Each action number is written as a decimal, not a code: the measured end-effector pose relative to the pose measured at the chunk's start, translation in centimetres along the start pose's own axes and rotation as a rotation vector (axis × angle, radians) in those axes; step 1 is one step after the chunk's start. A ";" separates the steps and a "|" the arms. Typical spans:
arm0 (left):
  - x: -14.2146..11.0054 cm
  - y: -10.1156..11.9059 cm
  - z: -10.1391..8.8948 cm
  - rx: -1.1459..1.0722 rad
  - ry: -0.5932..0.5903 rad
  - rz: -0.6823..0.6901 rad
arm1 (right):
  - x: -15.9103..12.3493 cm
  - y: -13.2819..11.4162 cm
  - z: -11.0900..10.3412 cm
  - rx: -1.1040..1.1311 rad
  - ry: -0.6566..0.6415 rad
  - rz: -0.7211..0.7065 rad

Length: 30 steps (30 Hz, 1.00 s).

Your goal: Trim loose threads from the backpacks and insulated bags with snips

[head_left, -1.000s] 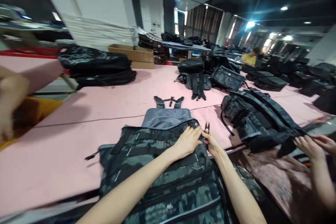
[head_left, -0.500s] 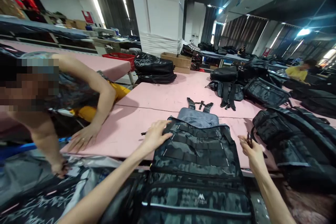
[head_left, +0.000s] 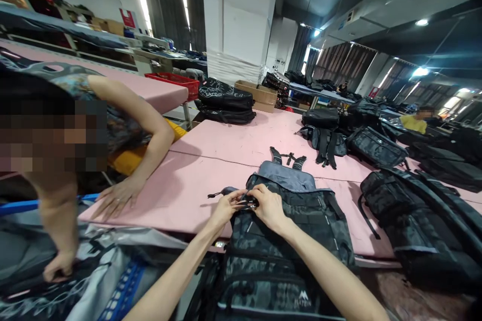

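A dark camouflage backpack (head_left: 278, 256) lies opened out in front of me, its upper part on the pink table and its lower part hanging over the near edge. My left hand (head_left: 228, 209) is closed at the bag's upper left edge, pinching fabric there. Right beside it, my right hand (head_left: 268, 205) is closed on small dark thread snips (head_left: 251, 203), whose tips are partly hidden between the fingers. The bag's grey back panel (head_left: 288, 174) and shoulder straps (head_left: 277, 155) spread away from me on the table.
On the left a co-worker leans over the pink table (head_left: 150, 195), one hand (head_left: 118, 198) flat on it. More camouflage backpacks (head_left: 422, 230) lie at the right. Black bags (head_left: 226, 105), a cardboard box (head_left: 259, 95) and a red crate (head_left: 173, 83) stand farther back near a white pillar (head_left: 241, 15).
My right hand has swung left with the snips, from beside the bag's right edge to its upper left edge. There it meets my left hand, which has closed on the fabric.
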State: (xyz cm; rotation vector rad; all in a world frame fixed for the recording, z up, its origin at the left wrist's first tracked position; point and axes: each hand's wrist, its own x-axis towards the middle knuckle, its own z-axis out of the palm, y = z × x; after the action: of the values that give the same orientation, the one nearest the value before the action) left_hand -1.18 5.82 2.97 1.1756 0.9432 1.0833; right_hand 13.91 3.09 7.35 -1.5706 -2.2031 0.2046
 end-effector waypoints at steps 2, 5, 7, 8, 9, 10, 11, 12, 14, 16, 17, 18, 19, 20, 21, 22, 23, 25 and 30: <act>0.0 -0.2 0.0 -0.035 -0.008 0.003 | 0.6 -0.3 0.9 0.076 -0.004 0.034; 0.1 -0.6 -0.1 -0.039 0.001 0.016 | 1.1 0.3 1.9 0.586 0.121 0.191; 0.2 -0.9 -0.2 0.001 0.016 0.038 | 1.3 1.4 2.1 0.899 0.220 0.316; 0.2 -1.0 -0.3 0.040 0.017 0.049 | 1.4 2.0 2.1 0.993 0.254 0.363; 0.2 -1.0 -0.4 0.096 0.016 0.059 | 1.4 2.7 1.9 1.048 0.274 0.392; 0.3 -0.8 -0.5 0.171 0.024 0.078 | 1.5 3.3 1.7 1.086 0.286 0.408; 0.4 -0.5 -0.5 0.260 0.045 0.114 | 1.5 3.9 1.3 1.137 0.296 0.423; 0.4 -0.1 -0.4 0.349 0.076 0.175 | 1.5 4.3 1.0 1.188 0.304 0.433; 0.8 1.2 0.3 0.494 0.127 0.355 | 1.4 4.9 0.4 1.272 0.310 0.445; 1.2 2.6 1.6 0.577 0.088 0.514 | 1.2 5.1 0.1 1.331 0.308 0.453; 1.6 3.1 2.4 0.591 0.031 0.544 | 1.1 5.1 0.0 1.351 0.304 0.456; 1.9 3.6 3.2 0.598 -0.037 0.539 | 1.0 5.0 0.0 1.364 0.300 0.459; 2.2 3.9 4.0 0.600 -0.097 0.512 | 0.9 5.0 0.0 1.370 0.296 0.461; 2.6 4.1 4.6 0.593 -0.137 0.473 | 0.8 5.0 0.0 1.370 0.293 0.463; 2.8 4.1 5.2 0.584 -0.154 0.433 | 0.7 5.1 0.0 1.362 0.290 0.466; 3.1 4.1 5.6 0.574 -0.154 0.401 | 0.5 5.1 0.0 1.349 0.288 0.468; 3.2 4.0 5.8 0.562 -0.141 0.377 | 0.4 5.2 0.0 1.330 0.286 0.471; 3.4 3.6 6.0 0.538 -0.104 0.341 | 0.2 5.5 -0.3 1.273 0.292 0.475; 3.4 2.9 5.8 0.518 -0.014 0.285 | -0.8 5.5 -1.6 0.936 0.430 0.448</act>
State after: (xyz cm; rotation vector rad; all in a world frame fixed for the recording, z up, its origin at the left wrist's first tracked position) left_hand 4.73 7.91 6.68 1.7822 1.1055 1.0816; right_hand 19.59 4.04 6.61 -1.3290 -1.1126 0.8064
